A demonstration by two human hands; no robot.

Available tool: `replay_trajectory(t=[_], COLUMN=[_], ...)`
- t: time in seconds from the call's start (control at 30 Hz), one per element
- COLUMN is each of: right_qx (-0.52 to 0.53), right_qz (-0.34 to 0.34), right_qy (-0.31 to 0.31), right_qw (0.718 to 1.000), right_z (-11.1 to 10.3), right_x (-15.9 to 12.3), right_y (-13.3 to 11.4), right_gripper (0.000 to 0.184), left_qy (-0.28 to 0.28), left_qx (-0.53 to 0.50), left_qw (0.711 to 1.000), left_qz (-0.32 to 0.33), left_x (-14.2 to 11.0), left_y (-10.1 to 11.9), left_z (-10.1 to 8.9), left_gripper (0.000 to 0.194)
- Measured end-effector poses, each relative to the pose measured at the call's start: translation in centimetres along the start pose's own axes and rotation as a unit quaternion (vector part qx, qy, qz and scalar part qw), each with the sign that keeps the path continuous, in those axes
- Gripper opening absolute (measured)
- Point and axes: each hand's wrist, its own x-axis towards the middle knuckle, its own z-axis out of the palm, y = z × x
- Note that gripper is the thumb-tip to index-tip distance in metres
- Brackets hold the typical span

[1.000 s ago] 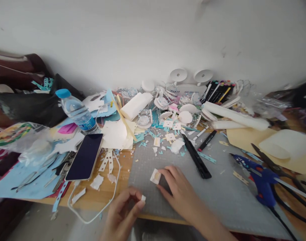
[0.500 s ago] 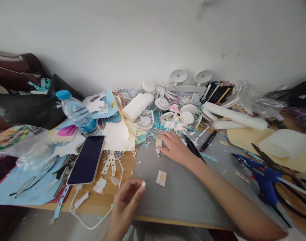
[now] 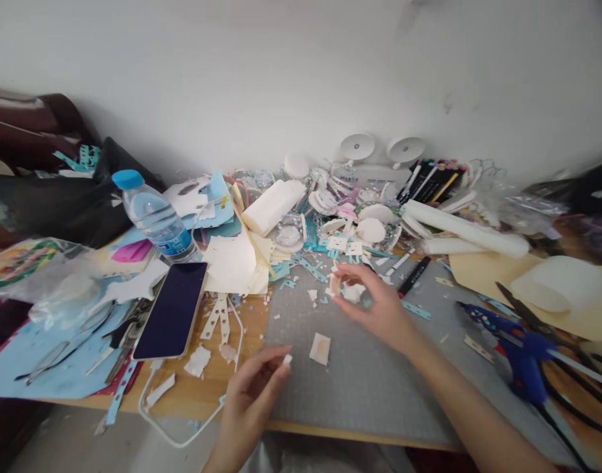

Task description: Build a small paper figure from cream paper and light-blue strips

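Observation:
My left hand (image 3: pixel 256 391) is near the front edge of the grey cutting mat (image 3: pixel 370 394), its thumb and fingers closed on a small white piece (image 3: pixel 287 359). Farther back over the mat, my right hand (image 3: pixel 372 302) grips a small cream-and-white block (image 3: pixel 334 285) between thumb and fingertips. Between the two hands, a cream square piece (image 3: pixel 320 348) with a tan patch lies flat on the mat. White and light-blue paper scraps lie behind the right hand, near two small white cards with drawn faces (image 3: pixel 345 245).
A phone (image 3: pixel 170 312) with a white cable and a water bottle (image 3: pixel 156 217) stand at left. At right are a blue glue gun (image 3: pixel 515 348), black scissors (image 3: pixel 522 312) and a marker (image 3: pixel 413 277). Paper rolls, round white pieces and pens (image 3: pixel 432 180) crowd the back.
My right hand has drawn slightly right and nearer, bringing the cream-and-white block along from the back of the mat. My left hand is nearly still, with the white piece in its pinch.

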Motion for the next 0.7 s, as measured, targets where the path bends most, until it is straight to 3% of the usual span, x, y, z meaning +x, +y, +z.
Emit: replay_trajectory(t=[0.07,0.1,0.17,0.23,0.27,0.33,0.4,0.47,0.53,0.57,0.63,0.7], right_qx=[0.138,0.243,0.466,0.606,0.641,0.668,0.639,0.521,0.319,0.221,0.096,0.065], right_qz=[0.052,0.092,0.170,0.206,0.208,0.199,0.185,0.175,0.165,0.161,0.154,0.150], right_qy=[0.019,0.022,0.013,-0.010,-0.024,-0.043,-0.043,-0.017,0.024,0.041,0.056,0.055], right_qw=[0.989,0.965,0.868,0.769,0.738,0.715,0.746,0.835,0.933,0.961,0.982,0.985], right_z=[-0.3,-0.4,-0.6,-0.8,-0.9,-1.1,-1.0,-0.5,0.3,0.8,1.3,1.3], right_x=[-1.6,-2.3,-3.4,-4.1,-4.4,-4.8,-5.2,-5.3,-5.3,-5.3,-5.3,-5.7], right_y=[-1.0,-1.6,-3.1,-4.7,-5.4,-6.1,-5.9,-4.9,-3.4,-2.6,-1.4,-0.8], right_gripper=[0.033,0.032,0.031,0.030,0.030,0.029,0.031,0.030,0.028,0.028,0.033,0.036], left_qy=[-0.001,-0.002,-0.005,-0.010,-0.010,-0.009,-0.010,-0.005,0.002,0.004,0.002,0.000], left_qx=[0.015,0.023,0.037,0.050,0.054,0.060,0.062,0.059,0.052,0.048,0.042,0.030], left_qw=[1.000,1.000,0.999,0.999,0.998,0.998,0.998,0.998,0.999,0.999,0.999,1.000], left_qz=[0.010,0.013,0.017,0.013,0.011,0.007,0.009,0.011,0.007,0.004,-0.002,-0.005], left_x=[0.0,0.0,0.1,0.1,0.1,0.1,0.2,0.2,0.2,0.2,0.2,0.2], left_y=[0.2,0.2,0.0,-0.2,-0.3,-0.4,-0.5,-0.4,-0.4,-0.3,-0.2,-0.1], left_z=[0.0,-0.1,-0.2,-0.4,-0.4,-0.5,-0.4,-0.3,-0.2,-0.2,-0.1,-0.1], left_gripper=[0.017,0.017,0.018,0.021,0.022,0.023,0.022,0.022,0.022,0.023,0.025,0.027])
